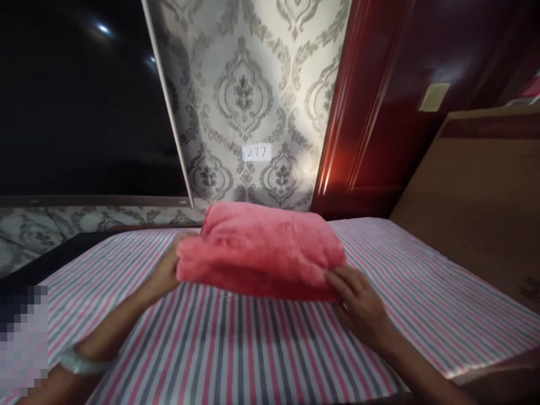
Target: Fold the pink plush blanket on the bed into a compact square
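Note:
A pink plush bundle of folded cloth, like a blanket, is in the middle of the head view above a striped sheet. My left hand grips its left end, with the fingertips partly hidden by the fabric. At the lower right corner, my right hand closes on the cloth, thumb underneath and fingers on top. The near edge looks slightly raised, with shadow below it. A pale bangle circles my left wrist.
A large dark television screen stands at the left. Behind is patterned wallpaper with a paper label reading 277. A reddish-brown wooden door panel and a brown cardboard-like board border the right side.

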`<state>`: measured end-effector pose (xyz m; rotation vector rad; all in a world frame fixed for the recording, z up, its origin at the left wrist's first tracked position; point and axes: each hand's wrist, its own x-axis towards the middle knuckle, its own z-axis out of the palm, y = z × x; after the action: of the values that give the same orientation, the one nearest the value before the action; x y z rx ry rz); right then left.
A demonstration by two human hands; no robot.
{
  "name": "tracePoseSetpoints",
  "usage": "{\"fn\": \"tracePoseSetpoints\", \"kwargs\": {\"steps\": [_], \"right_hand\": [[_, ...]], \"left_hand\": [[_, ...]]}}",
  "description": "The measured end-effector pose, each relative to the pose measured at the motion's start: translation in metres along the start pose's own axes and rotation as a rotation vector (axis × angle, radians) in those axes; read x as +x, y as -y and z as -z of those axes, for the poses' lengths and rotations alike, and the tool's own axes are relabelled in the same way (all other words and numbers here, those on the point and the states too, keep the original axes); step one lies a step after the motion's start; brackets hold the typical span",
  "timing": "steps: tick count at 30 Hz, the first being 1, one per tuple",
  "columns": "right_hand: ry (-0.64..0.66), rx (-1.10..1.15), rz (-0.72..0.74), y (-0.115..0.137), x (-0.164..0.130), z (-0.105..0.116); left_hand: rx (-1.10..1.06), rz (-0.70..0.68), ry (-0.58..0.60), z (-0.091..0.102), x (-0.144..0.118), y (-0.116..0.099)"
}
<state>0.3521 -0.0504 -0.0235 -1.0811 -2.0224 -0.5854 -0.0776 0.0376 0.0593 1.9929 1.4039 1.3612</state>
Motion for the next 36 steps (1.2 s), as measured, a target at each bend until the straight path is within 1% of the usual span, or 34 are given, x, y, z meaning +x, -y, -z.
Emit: {"fn": "tracePoseSetpoints", "kwargs": {"steps": [1,2,3,4,5,7,9,10,11,13,15,16,19,21,23,24,26,29,30,32,34,36], "right_hand": [[0.080,0.058,0.008,0.009,-0.026,-0.008],[0.130,0.116,-0.004,0.016,-0.048,-0.013],[0.156,0.170,-0.040,0.021,-0.065,-0.014],[0.156,0.216,-0.103,0.023,-0.077,-0.013],[0.140,0.255,-0.197,0.023,-0.083,-0.011],[0.111,0.338,-0.473,0.018,-0.082,-0.008],[0.109,0.457,-0.788,0.012,-0.073,-0.009],[0.129,0.527,-0.922,0.010,-0.067,-0.012],[0.155,0.595,-1.022,0.009,-0.062,-0.016],[0.217,0.675,-1.124,0.011,-0.054,-0.023],[0.278,0.659,-1.152,0.015,-0.050,-0.029],[0.303,0.629,-1.156,0.017,-0.049,-0.031],[0.355,0.557,-1.128,0.019,-0.046,-0.036],[0.338,0.532,-1.088,0.019,-0.046,-0.040],[0.279,0.517,-1.062,0.018,-0.047,-0.045],[0.254,0.513,-1.065,0.018,-0.049,-0.047],[0.243,0.513,-1.103,0.017,-0.053,-0.050],[0.287,0.528,-1.149,0.012,-0.057,-0.051],[0.296,0.547,-1.144,0.008,-0.057,-0.052],[0.299,0.587,-1.102,-0.001,-0.051,-0.053],[0.271,0.582,-1.031,-0.012,-0.038,-0.056],[0.223,0.520,-0.911,-0.025,-0.015,-0.064]], "left_hand": [[0.030,-0.049,0.134,-0.003,-0.025,0.022],[0.048,-0.032,0.227,-0.004,-0.048,0.041],[0.059,0.006,0.278,-0.003,-0.068,0.057],[0.063,0.057,0.285,-0.001,-0.084,0.067],[0.058,0.130,0.256,0.002,-0.095,0.074],[0.014,0.295,0.148,0.007,-0.107,0.075],[-0.062,0.451,0.079,0.008,-0.108,0.065],[-0.095,0.502,0.082,0.006,-0.106,0.057],[-0.113,0.524,0.103,0.002,-0.105,0.050],[-0.094,0.497,0.155,-0.007,-0.105,0.037],[-0.015,0.444,0.170,-0.018,-0.106,0.030],[0.034,0.419,0.155,-0.023,-0.107,0.028],[0.178,0.333,0.063,-0.034,-0.109,0.027],[0.230,0.273,0.009,-0.039,-0.111,0.025],[0.229,0.251,-0.032,-0.043,-0.116,0.024],[0.212,0.261,-0.053,-0.045,-0.119,0.024],[0.151,0.324,-0.077,-0.045,-0.125,0.027],[0.041,0.427,-0.008,-0.037,-0.126,0.036],[0.030,0.435,0.018,-0.033,-0.122,0.038],[0.053,0.412,0.052,-0.026,-0.106,0.040],[0.084,0.395,0.087,-0.022,-0.080,0.039],[0.107,0.426,0.111,-0.024,-0.050,0.037]]}}
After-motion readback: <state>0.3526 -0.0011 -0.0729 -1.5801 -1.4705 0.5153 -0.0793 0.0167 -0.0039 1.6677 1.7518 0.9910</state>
